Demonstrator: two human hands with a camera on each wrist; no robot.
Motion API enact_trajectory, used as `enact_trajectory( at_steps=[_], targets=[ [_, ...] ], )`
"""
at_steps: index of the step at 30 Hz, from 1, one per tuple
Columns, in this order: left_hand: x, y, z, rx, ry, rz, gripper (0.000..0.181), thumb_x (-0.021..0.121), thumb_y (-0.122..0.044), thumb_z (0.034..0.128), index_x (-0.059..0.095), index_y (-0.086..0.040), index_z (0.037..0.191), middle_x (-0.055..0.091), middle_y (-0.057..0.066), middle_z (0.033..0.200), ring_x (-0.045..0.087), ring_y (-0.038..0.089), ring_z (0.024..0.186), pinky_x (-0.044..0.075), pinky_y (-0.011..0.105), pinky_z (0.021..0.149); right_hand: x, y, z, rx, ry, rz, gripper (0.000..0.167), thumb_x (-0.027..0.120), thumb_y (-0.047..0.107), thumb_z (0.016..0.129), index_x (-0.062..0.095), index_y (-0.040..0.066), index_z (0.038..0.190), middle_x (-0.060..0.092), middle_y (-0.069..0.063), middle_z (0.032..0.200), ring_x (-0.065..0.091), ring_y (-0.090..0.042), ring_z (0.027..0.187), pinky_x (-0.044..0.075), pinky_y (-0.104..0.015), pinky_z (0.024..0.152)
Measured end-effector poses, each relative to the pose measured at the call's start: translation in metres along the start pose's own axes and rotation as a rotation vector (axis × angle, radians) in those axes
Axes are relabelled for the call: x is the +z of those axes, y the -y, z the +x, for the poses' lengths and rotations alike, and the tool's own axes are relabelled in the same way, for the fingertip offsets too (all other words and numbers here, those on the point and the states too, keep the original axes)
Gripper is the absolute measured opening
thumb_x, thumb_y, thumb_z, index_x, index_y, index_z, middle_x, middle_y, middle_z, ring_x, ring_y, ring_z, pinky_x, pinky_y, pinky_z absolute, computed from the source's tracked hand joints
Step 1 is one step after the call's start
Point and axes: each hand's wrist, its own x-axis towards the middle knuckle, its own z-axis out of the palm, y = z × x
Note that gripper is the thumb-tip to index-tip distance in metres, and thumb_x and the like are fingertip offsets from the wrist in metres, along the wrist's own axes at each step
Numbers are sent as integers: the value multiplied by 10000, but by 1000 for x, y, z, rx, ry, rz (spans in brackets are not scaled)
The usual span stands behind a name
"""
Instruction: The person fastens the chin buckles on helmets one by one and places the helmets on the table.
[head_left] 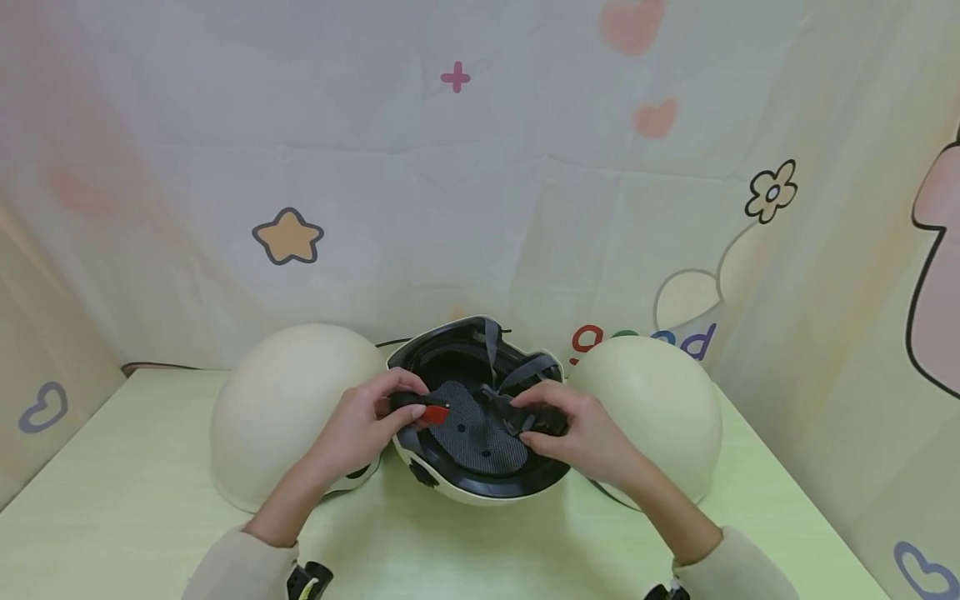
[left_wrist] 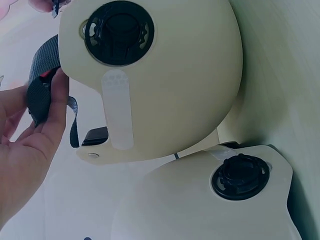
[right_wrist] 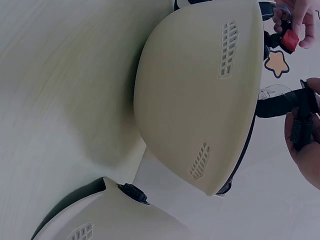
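Note:
An upturned cream helmet (head_left: 480,497) lies between my hands, its black padded inside facing up. My left hand (head_left: 367,425) pinches a black chin-strap buckle with a red tab (head_left: 436,414) over the helmet's left side. In the left wrist view, grey webbing (left_wrist: 44,55) runs from the helmet to these fingers. My right hand (head_left: 581,429) grips the other strap end (head_left: 513,410), a black piece, over the right side. The right wrist view shows this dark strap (right_wrist: 276,105) rising from the rim into the fingers. The two strap ends are apart.
A cream helmet (head_left: 292,408) sits dome up on the left, and another such helmet (head_left: 652,408) on the right, both close to the middle one. They stand on a pale table (head_left: 465,550). A printed curtain (head_left: 420,208) hangs behind it.

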Motion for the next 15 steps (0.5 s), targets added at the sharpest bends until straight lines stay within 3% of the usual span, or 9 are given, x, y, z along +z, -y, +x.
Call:
enact_trajectory(
  at_steps=[4,8,15],
  targets=[
    [0,2,1,-1,22,-31,179,627,-20,844,625,-48,1021,668,65,809,627,133,688,467,230,603,1,2,1,-4,3,6,318,719,-12,738,643,67,1037,620,-20,1017,541,-176,918,475,-304,796],
    [1,3,0,-10,43,-76,231,648,-26,828,624,-27,1058,668,76,863,642,123,732,476,221,636,3,3,1,-14,14,23,318,710,-20,740,641,60,1040,616,-34,1041,539,-184,943,476,-302,809],
    [3,0,-2,-34,19,-63,264,715,-19,764,636,-52,1014,610,84,949,520,113,596,406,211,523,6,2,1,-19,21,34,306,704,-20,746,644,59,1036,614,-37,1045,535,-183,961,477,-290,818]
  ],
)
